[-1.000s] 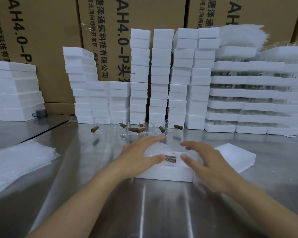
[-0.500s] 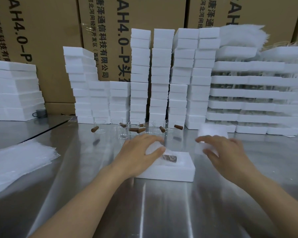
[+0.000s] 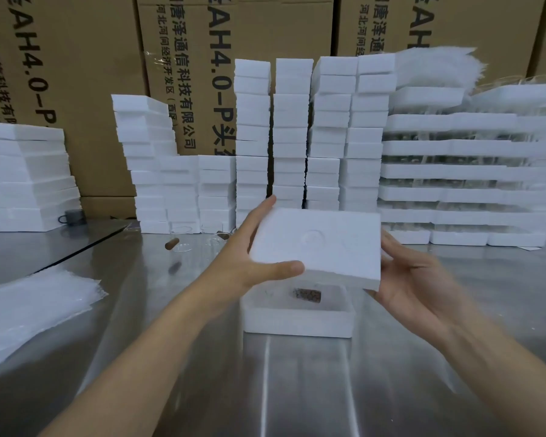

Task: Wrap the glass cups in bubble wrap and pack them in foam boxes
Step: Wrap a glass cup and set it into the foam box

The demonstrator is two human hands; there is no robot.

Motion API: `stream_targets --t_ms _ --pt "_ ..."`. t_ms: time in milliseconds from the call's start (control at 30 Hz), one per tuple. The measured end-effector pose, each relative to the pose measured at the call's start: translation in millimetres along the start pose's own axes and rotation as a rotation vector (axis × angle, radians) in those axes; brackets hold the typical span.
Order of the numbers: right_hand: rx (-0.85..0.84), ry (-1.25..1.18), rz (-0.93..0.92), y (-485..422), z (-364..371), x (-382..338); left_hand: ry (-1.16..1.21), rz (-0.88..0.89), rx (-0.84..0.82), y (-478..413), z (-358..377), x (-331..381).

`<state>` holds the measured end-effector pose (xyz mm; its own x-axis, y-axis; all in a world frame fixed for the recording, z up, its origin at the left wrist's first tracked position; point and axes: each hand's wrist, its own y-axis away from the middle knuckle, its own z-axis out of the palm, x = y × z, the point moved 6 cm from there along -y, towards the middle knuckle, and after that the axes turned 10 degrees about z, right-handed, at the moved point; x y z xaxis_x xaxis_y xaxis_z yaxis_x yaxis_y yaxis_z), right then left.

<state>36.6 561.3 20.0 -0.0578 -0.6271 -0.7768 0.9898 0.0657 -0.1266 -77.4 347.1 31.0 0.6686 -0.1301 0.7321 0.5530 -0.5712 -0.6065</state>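
Holding a white foam lid in the air just above the open foam box, I am clasping it from both sides. My left grip is closing round the lid's left end: the thumb is lying flat along the near edge of its top face, and the fingers are reaching up behind the far edge. My right grip is cupping the lid's right end, palm turned up and inward, fingers loosely bent against the side wall, with the lid's near right corner sitting over the palm. This hand is blurring, so I cannot tell exactly how each finger is lying. Both forearms are stretching forward from the near side of the foam box and angling in toward each other, bare to the elbow.

The lid is tilting, its near edge lower than its far edge. Inside the foam box a wrapped glass cup is lying, only its speckled brown handle showing clearly. The foam box itself is sitting on the steel bench.

To the left of the foam box a pile of bubble wrap sheets is lying. Beyond the foam box, unwrapped glass cups are standing, and behind them stacks of foam boxes are rising in front of cardboard cartons.
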Motion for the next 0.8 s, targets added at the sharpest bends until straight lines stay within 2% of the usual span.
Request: stream_targets --t_ms 67,200,367,500,800 --pt "0.012 -0.046 0.007 -1 -4 0 0.005 -0.022 -0.046 1 -2 -2" --pt "0.097 0.002 0.017 -1 -13 3 -0.026 -0.057 0.038 0 -13 -6" --pt "0.295 0.429 0.02 -2 -24 14 -0.124 -0.156 0.007 6 -22 -16" --pt "0.378 0.696 -0.014 -3 -27 17 -0.167 -0.215 -0.018 11 -30 -22" --pt "0.522 0.788 0.008 -6 -44 22 -0.149 -0.299 -0.134 18 -26 -36"
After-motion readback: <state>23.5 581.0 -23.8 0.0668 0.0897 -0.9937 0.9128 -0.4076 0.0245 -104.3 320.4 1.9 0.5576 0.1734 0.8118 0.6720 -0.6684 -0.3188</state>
